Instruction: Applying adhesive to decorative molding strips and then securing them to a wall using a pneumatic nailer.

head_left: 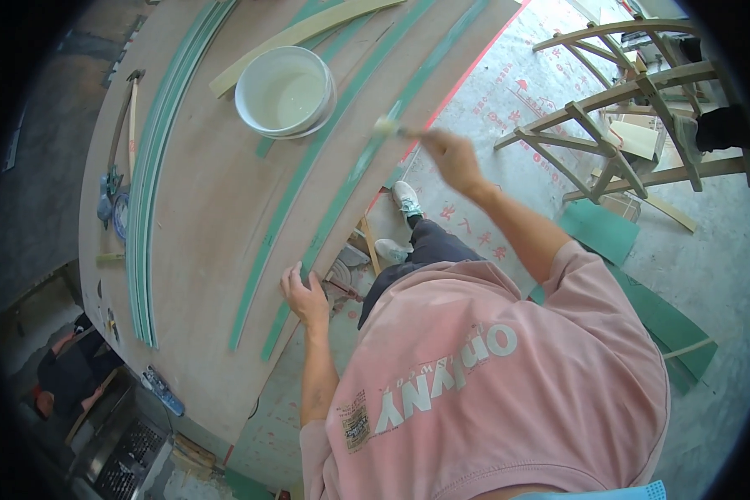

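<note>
My right hand grips a brush, its blurred head over a long green strip on the pale board table. My left hand rests lower on that same strip, near the table's right edge, fingers slightly apart. A second green strip runs alongside to the left. Above it sits a white bucket of pale, milky contents, with a curved pale wooden piece lying behind it.
A bundle of green strips and hand tools line the left side. A person is at lower left beside a dark metal unit. Wooden curved frames and green boards lie on the right. My white shoes show below.
</note>
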Demonstrator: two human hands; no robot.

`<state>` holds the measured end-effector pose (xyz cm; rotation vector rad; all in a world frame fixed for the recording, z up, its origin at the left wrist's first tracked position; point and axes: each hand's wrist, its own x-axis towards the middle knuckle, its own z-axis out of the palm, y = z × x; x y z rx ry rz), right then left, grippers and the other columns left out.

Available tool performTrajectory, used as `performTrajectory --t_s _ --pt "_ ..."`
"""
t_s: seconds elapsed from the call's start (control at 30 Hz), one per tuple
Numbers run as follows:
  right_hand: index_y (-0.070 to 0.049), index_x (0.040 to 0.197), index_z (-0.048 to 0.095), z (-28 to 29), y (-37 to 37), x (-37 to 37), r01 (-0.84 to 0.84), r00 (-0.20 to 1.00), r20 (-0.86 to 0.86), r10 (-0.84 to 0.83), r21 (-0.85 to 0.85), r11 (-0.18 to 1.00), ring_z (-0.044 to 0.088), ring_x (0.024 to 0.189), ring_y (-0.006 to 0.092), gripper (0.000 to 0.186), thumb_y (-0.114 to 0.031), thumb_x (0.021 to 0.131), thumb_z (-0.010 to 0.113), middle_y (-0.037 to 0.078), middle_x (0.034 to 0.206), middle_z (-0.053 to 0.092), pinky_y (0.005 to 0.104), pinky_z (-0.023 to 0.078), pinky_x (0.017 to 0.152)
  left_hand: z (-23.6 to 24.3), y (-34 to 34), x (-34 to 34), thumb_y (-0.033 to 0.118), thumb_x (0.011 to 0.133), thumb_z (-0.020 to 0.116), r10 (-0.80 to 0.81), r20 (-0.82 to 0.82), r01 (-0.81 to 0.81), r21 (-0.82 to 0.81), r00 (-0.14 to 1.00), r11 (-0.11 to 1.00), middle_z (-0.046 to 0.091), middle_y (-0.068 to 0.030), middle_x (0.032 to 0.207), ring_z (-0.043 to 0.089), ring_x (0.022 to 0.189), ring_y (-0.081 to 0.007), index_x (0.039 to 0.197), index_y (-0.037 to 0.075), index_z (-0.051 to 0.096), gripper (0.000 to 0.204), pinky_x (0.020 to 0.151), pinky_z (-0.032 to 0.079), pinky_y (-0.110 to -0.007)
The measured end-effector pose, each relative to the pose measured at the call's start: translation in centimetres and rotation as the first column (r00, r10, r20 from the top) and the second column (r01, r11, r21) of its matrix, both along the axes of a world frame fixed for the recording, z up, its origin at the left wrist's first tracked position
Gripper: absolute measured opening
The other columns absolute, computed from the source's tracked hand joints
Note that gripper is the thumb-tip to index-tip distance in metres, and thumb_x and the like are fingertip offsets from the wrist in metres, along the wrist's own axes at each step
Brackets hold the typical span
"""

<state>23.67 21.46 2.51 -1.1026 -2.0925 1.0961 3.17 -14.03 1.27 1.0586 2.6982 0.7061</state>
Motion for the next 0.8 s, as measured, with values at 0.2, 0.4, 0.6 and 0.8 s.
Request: performTrajectory --t_s 0.2,0.4,0.6,0.8 --pt "-0.005 0.104 0.070 -1.5 0.6 0.9 -0.047 0.998 0.037 0.042 0.142 0.989 0.066 0.078 0.0400 0.017 -0.014 0.091 0.065 0.021 0.088 0.068 0.0442 0.053 0.066 0.2 0.3 0.0 0.012 0.086 0.067 0.029 0.002 -0.029 -0.004 1.000 1.000 0.059 -0.0186 0.120 0.052 0.116 -0.0383 0.119 -0.001 0.063 0.036 0.100 0.041 -0.048" --pt "-0.008 0.110 0.070 2.5 -7.3 -1.2 -0.338 0.941 -0.008 0.339 -0.101 0.936 0.066 0.081 0.0378 0.021 -0.013 0.092 0.063 0.019 0.091 0.069 0.0444 0.054 0.073 0.2 0.5 -0.1 0.010 0.085 0.068 0.039 0.019 -0.040 0.011 0.999 0.999 0.059 -0.0176 0.118 0.054 0.113 -0.0379 0.116 -0.001 0.063 0.034 0.097 0.042 -0.047" --pt "-0.008 0.110 0.073 0.8 7.7 0.8 0.052 0.999 -0.021 -0.048 0.217 0.975 0.071 0.078 0.0326 0.019 -0.011 0.094 0.063 0.020 0.093 0.071 0.0384 0.055 0.068 0.1 0.4 -0.1 0.009 0.084 0.069 0.057 -0.003 -0.057 0.009 0.998 0.998 0.060 -0.0174 0.116 0.054 0.112 -0.0380 0.112 -0.002 0.064 0.030 0.096 0.043 -0.047" --pt "-0.003 0.096 0.064 -0.6 9.9 2.6 -0.185 0.959 0.272 0.079 0.387 0.903 0.064 0.074 0.0374 0.010 -0.010 0.092 0.058 0.019 0.082 0.063 0.0483 0.051 0.064 0.1 0.8 -0.3 0.009 0.084 0.068 0.050 -0.021 -0.050 0.012 0.999 0.999 0.060 -0.0176 0.115 0.055 0.111 -0.0384 0.110 -0.002 0.063 0.029 0.095 0.043 -0.047"
